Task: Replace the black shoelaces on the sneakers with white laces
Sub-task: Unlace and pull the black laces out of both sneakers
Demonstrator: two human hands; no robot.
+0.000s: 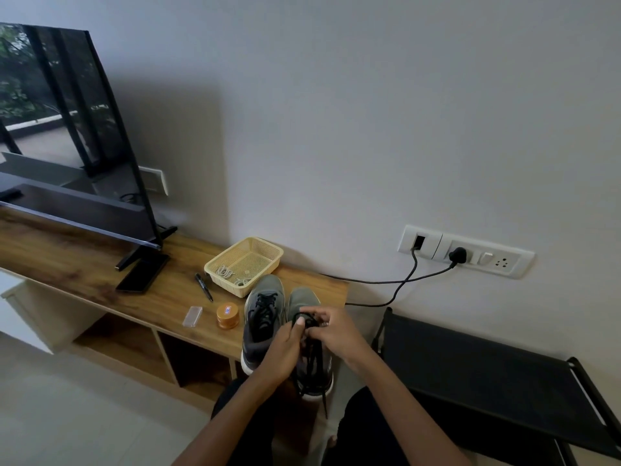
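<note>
Both hands meet over the right sneaker [303, 298]: the left hand [284, 351] and the right hand [336, 331] each pinch its black lace [312, 321], whose loose end hangs off the near edge. There are two grey sneakers; the left sneaker [263, 317], touching it, is fully laced in black. Just beyond them sits one yellow basket [224, 283] holding the white laces [225, 273]. To the left lie one marker [204, 286], one orange tin [228, 316], one clear packet [193, 316] and one dark phone [142, 275]. All rest on a wooden unit [84, 260] with a television [67, 129], against a pale wall bearing a switch plate [470, 252]; a black rack [470, 364] stands right.
</note>
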